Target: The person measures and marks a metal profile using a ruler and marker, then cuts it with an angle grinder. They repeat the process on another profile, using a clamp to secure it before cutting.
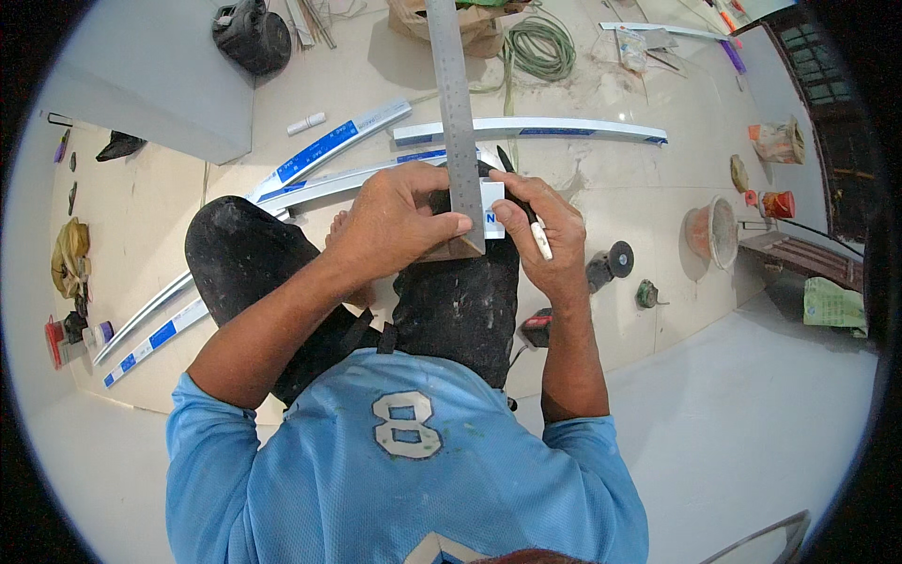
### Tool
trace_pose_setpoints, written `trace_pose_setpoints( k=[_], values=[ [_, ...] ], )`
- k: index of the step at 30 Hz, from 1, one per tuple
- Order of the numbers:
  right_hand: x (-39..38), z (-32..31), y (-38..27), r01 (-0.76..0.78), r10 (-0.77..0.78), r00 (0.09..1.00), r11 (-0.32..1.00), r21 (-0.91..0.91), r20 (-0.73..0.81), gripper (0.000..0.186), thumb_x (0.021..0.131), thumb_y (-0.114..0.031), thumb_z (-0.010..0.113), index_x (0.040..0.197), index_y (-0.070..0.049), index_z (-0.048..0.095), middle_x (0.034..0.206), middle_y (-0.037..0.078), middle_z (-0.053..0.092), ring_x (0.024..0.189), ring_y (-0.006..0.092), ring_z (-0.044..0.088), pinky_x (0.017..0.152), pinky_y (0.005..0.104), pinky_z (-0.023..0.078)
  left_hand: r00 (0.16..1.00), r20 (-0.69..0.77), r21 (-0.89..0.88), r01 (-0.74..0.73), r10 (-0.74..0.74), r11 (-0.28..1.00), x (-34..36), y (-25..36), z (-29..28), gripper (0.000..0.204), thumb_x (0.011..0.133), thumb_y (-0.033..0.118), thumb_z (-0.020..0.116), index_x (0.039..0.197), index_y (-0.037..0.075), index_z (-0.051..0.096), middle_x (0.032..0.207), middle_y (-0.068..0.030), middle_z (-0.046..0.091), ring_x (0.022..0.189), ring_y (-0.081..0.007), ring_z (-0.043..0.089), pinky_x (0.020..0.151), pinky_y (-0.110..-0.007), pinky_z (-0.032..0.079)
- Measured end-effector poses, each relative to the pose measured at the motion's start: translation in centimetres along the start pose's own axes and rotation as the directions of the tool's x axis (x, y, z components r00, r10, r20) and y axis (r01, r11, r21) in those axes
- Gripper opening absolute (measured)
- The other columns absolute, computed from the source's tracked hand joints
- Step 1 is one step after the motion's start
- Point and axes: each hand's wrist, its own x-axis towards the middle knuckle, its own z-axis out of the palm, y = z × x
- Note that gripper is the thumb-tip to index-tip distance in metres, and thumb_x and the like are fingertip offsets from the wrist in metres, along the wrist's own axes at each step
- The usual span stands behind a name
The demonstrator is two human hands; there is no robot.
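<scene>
My left hand (404, 221) grips a steel try square (459, 132), thumb across its lower corner; the long ruled blade points away from me over my dark trousers (451, 320). Beside the blade lies a short white piece with blue print (492, 197), pinched by my right hand (545, 216), thumb on its face. That hand also holds a white marker (539, 242) with a dark end, angled between the fingers. The far side of the white piece is partly hidden by the square and my fingers.
White blue-labelled profile strips (531, 125) lie ahead and left (155, 343). A coiled hose or cable (540, 52) is beyond them, a pillar (178, 75) at upper left. On the right are an angle grinder (606, 268), a pink bucket (698, 235) and a wooden board (799, 254).
</scene>
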Motion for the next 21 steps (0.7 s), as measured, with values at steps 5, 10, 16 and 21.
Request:
trace_pose_setpoints(
  k=[5,10,16,21],
  values=[
    [-0.1,-0.1,0.0,0.002,-0.002,1.0,1.0,0.002,-0.004,0.028,0.103,-0.009,0.076,0.129,0.003,0.078,0.107,0.013,0.078,0.092,0.0151,0.071,0.079,0.0317,0.057,0.998,-0.05,0.009,-0.029,0.029,1.0,-0.2,-0.5,0.7,0.05,0.087,0.016,0.091,0.132,0.0,0.077,0.114,-0.006,0.071,0.077,-0.0073,0.059,0.067,-0.026,0.051],
    [0.0,0.2,0.0,0.008,-0.008,1.0,1.0,0.005,-0.019,0.027,0.103,-0.01,0.077,0.128,0.002,0.078,0.104,0.013,0.078,0.089,0.0157,0.07,0.077,0.0318,0.056,0.996,-0.083,-0.113,-0.042,0.033,0.993,-0.9,-0.9,1.4,0.052,0.087,0.011,0.091,0.136,0.001,0.074,0.119,-0.0047,0.069,0.077,-0.0066,0.059,0.069,-0.023,0.051],
    [-0.3,-0.1,-0.4,-0.006,0.005,1.0,0.998,-0.063,-0.008,0.028,0.101,-0.01,0.079,0.127,0.001,0.079,0.108,0.015,0.079,0.094,0.0193,0.074,0.08,0.0345,0.058,0.997,-0.069,-0.14,-0.027,0.018,0.99,-0.8,-0.2,1.3,0.047,0.091,0.01,0.088,0.135,0.002,0.075,0.114,-0.0025,0.069,0.076,-0.0046,0.056,0.067,-0.023,0.05],
    [-0.3,-0.1,-0.5,0.046,-0.046,0.999,0.997,-0.058,0.002,0.028,0.1,-0.008,0.079,0.126,0.001,0.079,0.117,0.019,0.08,0.102,0.0227,0.077,0.085,0.0371,0.061,0.998,-0.043,-0.054,0.048,-0.05,0.997,-1.1,0.1,1.1,0.047,0.091,0.009,0.087,0.136,0.002,0.075,0.109,-0.0016,0.07,0.075,-0.004,0.056,0.066,-0.023,0.049]
  ],
)
